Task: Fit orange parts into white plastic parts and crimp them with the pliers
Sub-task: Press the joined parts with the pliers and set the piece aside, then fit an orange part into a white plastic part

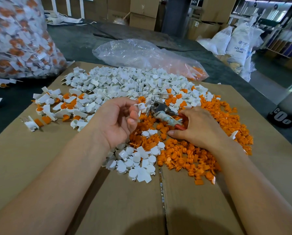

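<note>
Cardboard (31, 158) covers the near side of the worktop (77, 41). White plastic parts (124, 82) are heaped at its centre, and orange parts (209, 136) spread toward the right edge. The left hand (114, 119) pinches one white part (140, 106) between thumb and fingertips. The right hand (199, 128) curls its fingers over the red handles of the pliers (162, 110), which lie on the orange parts. Assembled pieces (57, 106) lie toward the left edge.
</note>
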{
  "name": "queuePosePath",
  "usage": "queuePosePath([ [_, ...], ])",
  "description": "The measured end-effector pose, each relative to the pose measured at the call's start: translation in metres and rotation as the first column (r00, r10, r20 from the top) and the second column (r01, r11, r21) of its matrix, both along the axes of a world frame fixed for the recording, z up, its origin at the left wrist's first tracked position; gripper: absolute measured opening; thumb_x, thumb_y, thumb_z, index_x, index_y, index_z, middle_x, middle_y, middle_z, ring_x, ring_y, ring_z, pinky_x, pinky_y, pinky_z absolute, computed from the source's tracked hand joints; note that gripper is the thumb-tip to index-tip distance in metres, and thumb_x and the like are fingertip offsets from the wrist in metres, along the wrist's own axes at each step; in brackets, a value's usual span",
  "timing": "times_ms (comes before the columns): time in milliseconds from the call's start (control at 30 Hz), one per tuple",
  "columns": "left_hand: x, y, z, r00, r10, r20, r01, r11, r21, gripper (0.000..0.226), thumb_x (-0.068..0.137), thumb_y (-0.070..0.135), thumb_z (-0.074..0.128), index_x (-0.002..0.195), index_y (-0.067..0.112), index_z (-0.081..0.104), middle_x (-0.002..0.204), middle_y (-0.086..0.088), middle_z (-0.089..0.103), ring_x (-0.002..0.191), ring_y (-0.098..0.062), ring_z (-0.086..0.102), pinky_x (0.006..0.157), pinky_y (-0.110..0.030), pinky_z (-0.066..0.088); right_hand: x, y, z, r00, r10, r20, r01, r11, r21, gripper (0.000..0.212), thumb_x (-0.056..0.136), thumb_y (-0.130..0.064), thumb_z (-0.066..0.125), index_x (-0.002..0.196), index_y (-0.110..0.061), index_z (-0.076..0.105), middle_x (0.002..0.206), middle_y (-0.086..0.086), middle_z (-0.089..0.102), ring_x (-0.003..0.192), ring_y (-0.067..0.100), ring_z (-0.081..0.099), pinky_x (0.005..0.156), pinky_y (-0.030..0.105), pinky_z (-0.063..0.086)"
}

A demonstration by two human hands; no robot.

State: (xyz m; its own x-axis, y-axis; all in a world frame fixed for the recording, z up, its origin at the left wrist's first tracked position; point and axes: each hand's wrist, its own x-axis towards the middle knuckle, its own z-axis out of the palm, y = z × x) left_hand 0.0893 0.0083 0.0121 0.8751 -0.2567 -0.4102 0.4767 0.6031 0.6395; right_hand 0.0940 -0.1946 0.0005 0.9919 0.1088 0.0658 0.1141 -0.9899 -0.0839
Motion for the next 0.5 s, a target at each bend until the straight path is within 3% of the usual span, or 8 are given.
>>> queuePosePath([
  [133, 0.002, 0.000, -0.003, 0.997, 0.069, 0.036, -0.068, 0.998, -0.016, 0.032, 0.087, 0.004, 0.051, 0.056, 0.001, 0.054, 0.046, -0.005, 0.053, 0.035, -0.008, 0.052, 0.034, -0.014, 0.044, 0.001, 0.000, 0.000, 1.000, 0.003, -0.006, -0.003, 1.000, -0.005, 0.082, 0.070, -0.063, 0.063, 0.134, -0.017, 0.042, 0.133, 0.006, 0.044, 0.123, 0.024, 0.036, 0.102, 0.035, 0.029],
  [267, 0.004, 0.003, -0.002, 0.957, 0.276, 0.087, -0.265, 0.957, -0.116, 0.011, 0.087, 0.004, 0.056, 0.079, -0.002, 0.059, 0.062, -0.012, 0.068, 0.056, -0.015, 0.068, 0.048, -0.018, 0.053, 0.000, 0.000, -0.001, 1.000, 0.000, -0.009, 0.000, 1.000, 0.008, 0.083, 0.070, -0.062, 0.064, 0.135, -0.017, 0.041, 0.136, 0.006, 0.041, 0.126, 0.024, 0.034, 0.103, 0.035, 0.028],
  [367, 0.009, 0.016, 0.001, 0.861, 0.503, 0.074, -0.467, 0.841, -0.275, 0.002, 0.082, 0.002, 0.059, 0.083, 0.000, 0.060, 0.069, -0.012, 0.071, 0.069, -0.017, 0.071, 0.054, -0.018, 0.053, 0.000, 0.000, -0.001, 1.000, -0.001, -0.017, 0.001, 1.000, 0.013, 0.082, 0.071, -0.060, 0.064, 0.137, -0.017, 0.039, 0.139, 0.006, 0.039, 0.128, 0.024, 0.031, 0.105, 0.035, 0.025],
  [500, 0.014, 0.039, 0.004, 0.707, 0.707, -0.019, -0.627, 0.615, -0.478, 0.011, 0.085, 0.007, 0.060, 0.091, -0.003, 0.062, 0.072, -0.013, 0.072, 0.071, -0.018, 0.072, 0.055, -0.020, 0.055, -0.001, 0.000, -0.002, 1.000, -0.011, -0.026, 0.011, 1.000, 0.020, 0.082, 0.072, -0.059, 0.063, 0.138, -0.017, 0.037, 0.139, 0.007, 0.038, 0.129, 0.024, 0.029, 0.106, 0.035, 0.024],
])
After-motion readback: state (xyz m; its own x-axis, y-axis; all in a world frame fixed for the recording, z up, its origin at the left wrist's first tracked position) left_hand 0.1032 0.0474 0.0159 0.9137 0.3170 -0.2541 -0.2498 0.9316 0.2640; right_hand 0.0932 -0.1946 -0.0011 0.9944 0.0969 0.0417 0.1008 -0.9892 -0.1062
